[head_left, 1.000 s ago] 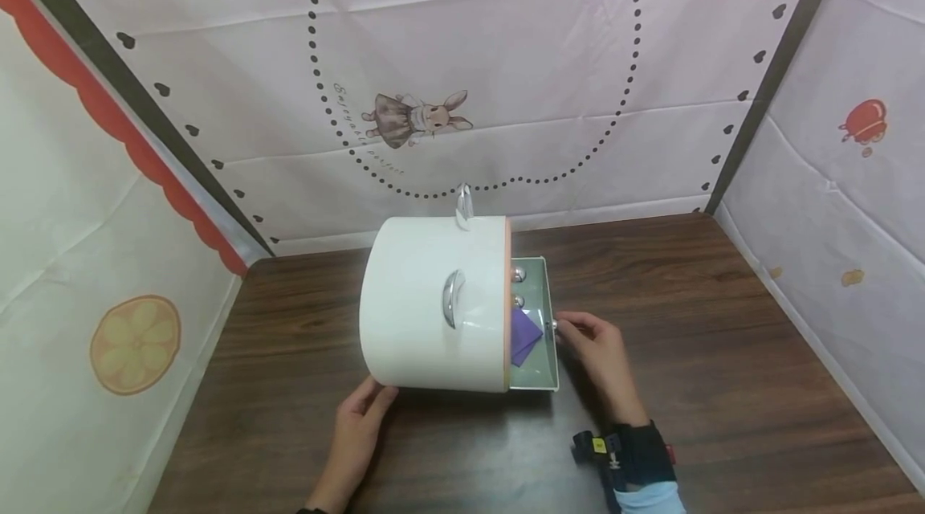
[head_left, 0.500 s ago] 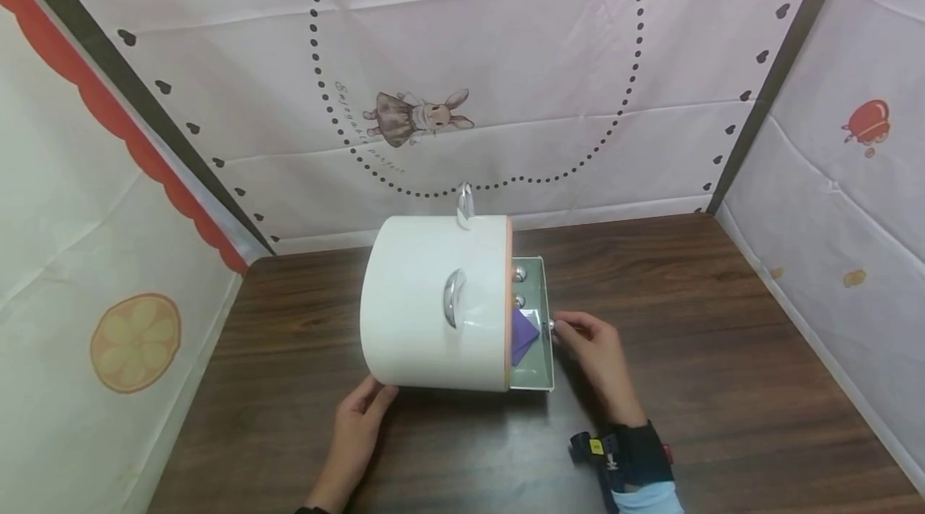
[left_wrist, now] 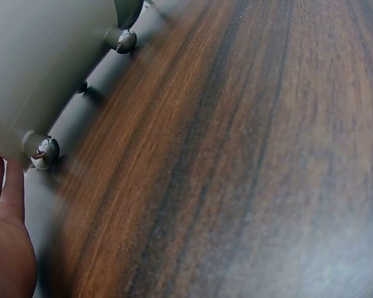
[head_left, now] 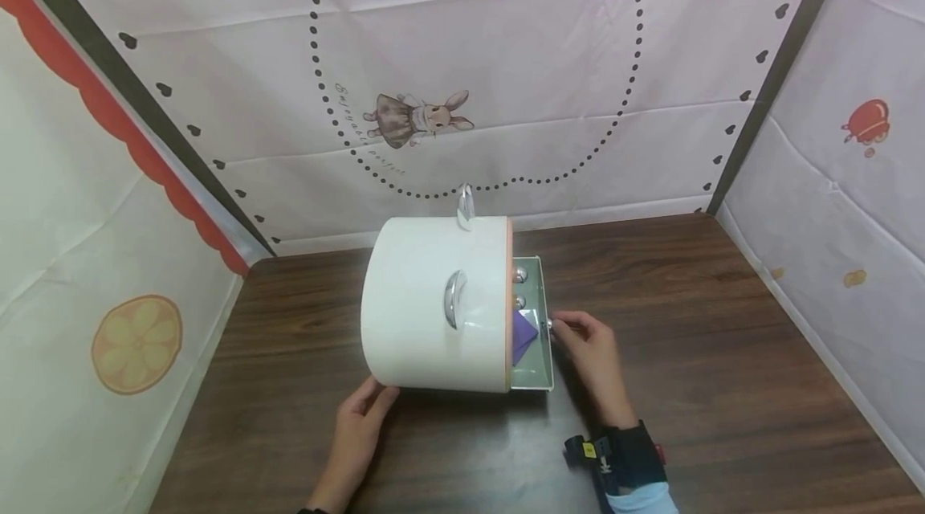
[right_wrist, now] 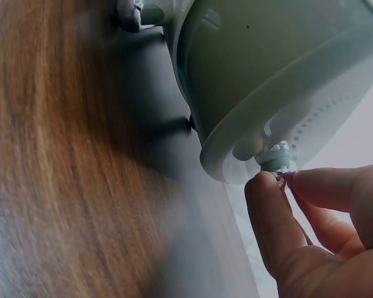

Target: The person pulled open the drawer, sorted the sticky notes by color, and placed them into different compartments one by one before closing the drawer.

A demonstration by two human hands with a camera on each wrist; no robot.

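A white rounded storage box (head_left: 433, 305) with chrome handles lies on the wooden table. Its pale green drawer (head_left: 532, 373) sticks out part way on the right. Inside the drawer are a purple folded piece (head_left: 523, 336) and two shiny round-ended items, partly covered by the box. With thumb and fingertips my right hand (head_left: 596, 357) pinches the small metal drawer knob (right_wrist: 277, 158). At the box's near left corner, my left hand (head_left: 354, 434) touches its lower edge with extended fingers (left_wrist: 13, 189); part of that hand lies outside the left wrist view.
Dark wooden tabletop (head_left: 723, 353) surrounds the box. Printed cloth walls (head_left: 549, 56) stand at the back and both sides, the rear one close behind the box. Shiny round feet (left_wrist: 45, 153) show along the box's side.
The drawer has slid slightly left, further into the box, with my right hand moving along on its knob. My left hand stays at the box's corner.
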